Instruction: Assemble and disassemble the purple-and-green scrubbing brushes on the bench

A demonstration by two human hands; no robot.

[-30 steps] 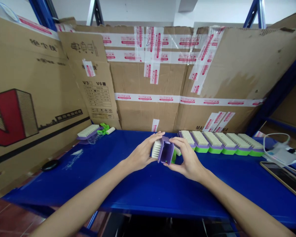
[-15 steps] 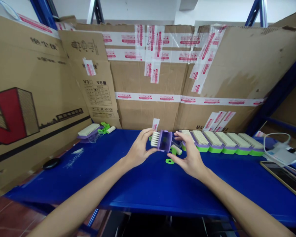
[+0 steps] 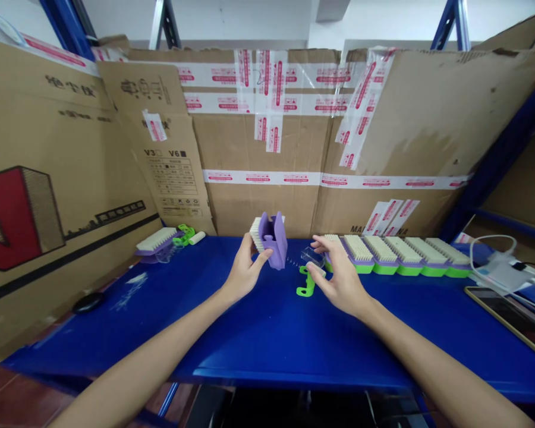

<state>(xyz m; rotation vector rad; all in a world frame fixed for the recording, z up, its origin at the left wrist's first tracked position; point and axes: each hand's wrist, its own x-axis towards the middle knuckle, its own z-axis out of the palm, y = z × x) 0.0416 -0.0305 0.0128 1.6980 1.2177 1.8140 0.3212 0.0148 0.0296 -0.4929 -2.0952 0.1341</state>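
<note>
Purple brush (image 3: 275, 251) is gripped by left hand (image 3: 242, 273); right hand (image 3: 344, 280) spreads near green piece (image 3: 307, 289).

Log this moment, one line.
left hand: holding purple brush | right hand: open, beside green piece | brush row: on blue table, right side

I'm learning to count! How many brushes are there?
8: one brush in the left hand, another brush back left on the table, and a row of six brushes at the right, one partly behind the right hand. More could be hidden.
</note>
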